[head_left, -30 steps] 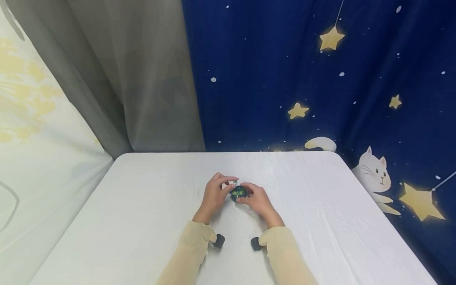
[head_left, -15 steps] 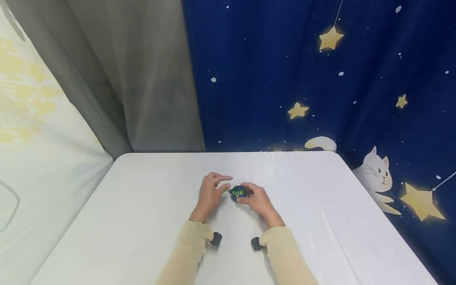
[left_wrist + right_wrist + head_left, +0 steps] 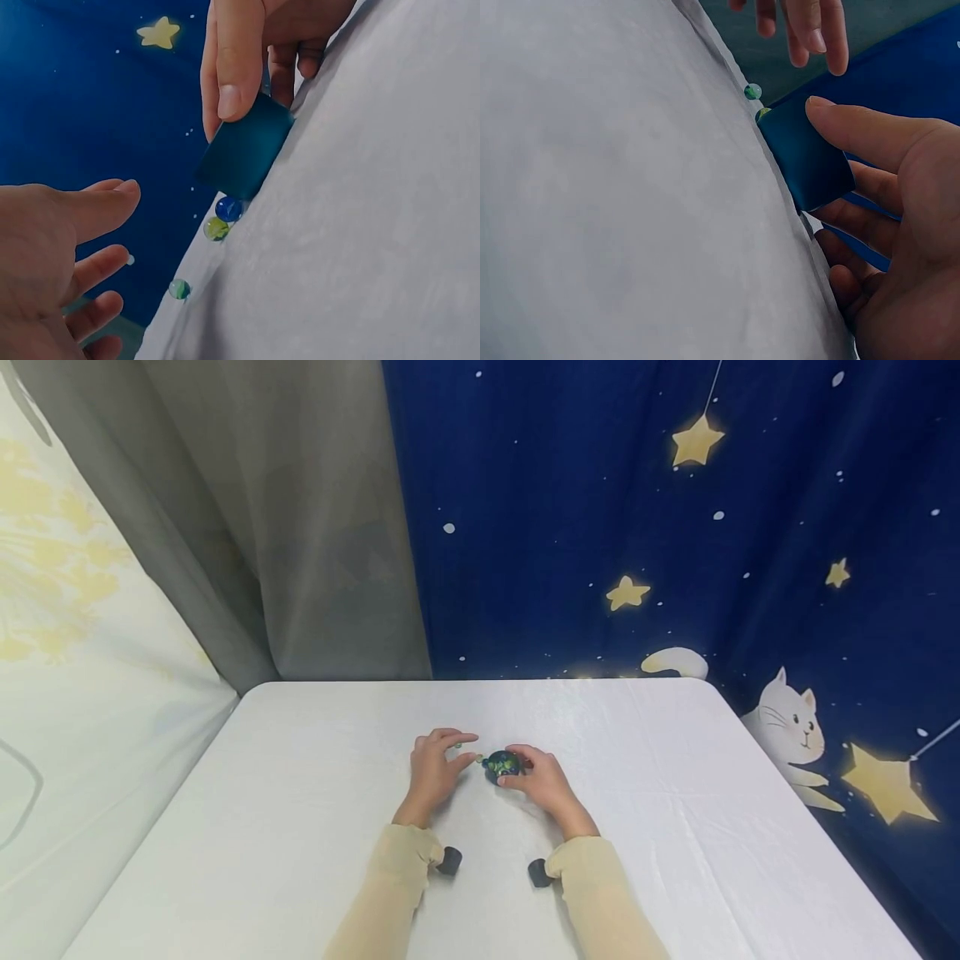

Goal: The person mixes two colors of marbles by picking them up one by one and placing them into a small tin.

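Note:
My right hand (image 3: 546,781) grips a small teal cup (image 3: 246,146) upright on the white table, thumb on one side and fingers on the other. Green marbles (image 3: 504,764) show inside it from above. Just left of the cup lie a blue marble (image 3: 229,208) and a yellow-green marble (image 3: 216,229). A clear green marble (image 3: 178,289) lies farther left. Close to that one, my left hand (image 3: 433,772) hovers with thumb and index finger spread apart, nothing visible between them. In the right wrist view the cup hides the blue marble.
The white-covered table (image 3: 315,760) spreads around both hands. Behind it hang a grey curtain (image 3: 337,568) and a dark blue curtain (image 3: 540,527) with stars. A black wrist device (image 3: 450,862) sits at each sleeve cuff.
My left hand has moved left, from over the cup toward the green marble. It pinched a small greenish marble a second ago; its fingers are now apart. My right hand keeps its hold.

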Demonstrator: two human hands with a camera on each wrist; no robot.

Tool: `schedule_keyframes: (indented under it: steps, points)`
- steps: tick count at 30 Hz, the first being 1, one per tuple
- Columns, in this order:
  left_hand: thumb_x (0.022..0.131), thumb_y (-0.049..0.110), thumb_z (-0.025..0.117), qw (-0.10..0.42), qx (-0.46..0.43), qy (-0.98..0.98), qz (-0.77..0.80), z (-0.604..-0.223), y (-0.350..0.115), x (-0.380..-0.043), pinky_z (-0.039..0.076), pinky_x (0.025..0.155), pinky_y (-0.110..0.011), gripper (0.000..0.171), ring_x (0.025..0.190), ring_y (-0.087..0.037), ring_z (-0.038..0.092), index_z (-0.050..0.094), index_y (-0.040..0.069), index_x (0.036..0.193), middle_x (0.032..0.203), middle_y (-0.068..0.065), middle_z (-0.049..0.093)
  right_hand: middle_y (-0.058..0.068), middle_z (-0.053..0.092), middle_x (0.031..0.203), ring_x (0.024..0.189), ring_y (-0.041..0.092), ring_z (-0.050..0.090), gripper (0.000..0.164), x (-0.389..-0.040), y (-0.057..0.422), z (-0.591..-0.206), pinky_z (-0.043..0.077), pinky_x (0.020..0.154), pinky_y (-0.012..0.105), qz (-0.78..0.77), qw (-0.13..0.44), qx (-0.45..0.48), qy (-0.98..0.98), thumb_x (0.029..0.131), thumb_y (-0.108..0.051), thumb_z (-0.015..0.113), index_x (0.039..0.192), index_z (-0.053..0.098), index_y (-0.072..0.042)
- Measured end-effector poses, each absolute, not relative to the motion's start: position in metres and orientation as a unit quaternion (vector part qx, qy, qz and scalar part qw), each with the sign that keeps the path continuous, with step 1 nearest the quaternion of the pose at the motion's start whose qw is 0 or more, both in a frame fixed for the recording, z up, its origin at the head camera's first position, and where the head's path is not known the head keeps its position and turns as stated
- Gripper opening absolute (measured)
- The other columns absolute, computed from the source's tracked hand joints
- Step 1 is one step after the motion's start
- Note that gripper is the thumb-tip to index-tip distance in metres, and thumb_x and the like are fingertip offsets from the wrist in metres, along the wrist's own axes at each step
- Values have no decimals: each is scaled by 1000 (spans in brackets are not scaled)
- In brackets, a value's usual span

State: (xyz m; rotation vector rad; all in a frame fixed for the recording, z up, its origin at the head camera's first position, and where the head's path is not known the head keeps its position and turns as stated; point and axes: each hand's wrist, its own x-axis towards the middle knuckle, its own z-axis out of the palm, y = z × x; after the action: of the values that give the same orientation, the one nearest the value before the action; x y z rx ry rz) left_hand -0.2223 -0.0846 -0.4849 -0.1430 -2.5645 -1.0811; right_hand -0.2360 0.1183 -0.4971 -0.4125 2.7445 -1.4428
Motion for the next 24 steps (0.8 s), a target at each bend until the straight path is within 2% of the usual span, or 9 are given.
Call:
schedule_keyframes:
  steps: [5,11,16,24]
  points:
    - [85,22,76,162,-37,-912,-376,-487,-87,-223,28,97,-55,29,120,-34,42,73,22,113,130,-9,58,10,63,125,114,33,59,55,-236,119,-497,44,96,49,-460,9,-133,878,77,-22,82,127,62,-12]
    - [86,25,74,135,-38,-918,-371,-490,-89,-223,22,103,-58,35,135,-39,30,69,20,120,141,-12,50,11,64,123,113,33,59,53,-235,119,-496,43,96,49,-463,7,-133,876,77,-21,83,126,63,-12]
    - [86,26,73,126,-47,-922,-362,-494,-90,-224,19,104,-61,38,137,-45,26,68,18,123,143,-15,48,11,65,123,113,33,59,53,-235,119,-496,44,96,49,-462,2,-137,876,77,-22,83,126,63,-12]
    - [86,33,72,97,-51,-939,-325,-504,-92,-228,15,106,-62,45,137,-47,23,65,17,128,146,-15,44,11,64,124,114,34,59,53,-236,119,-497,44,96,49,-462,2,-140,875,78,-21,82,127,62,-12]
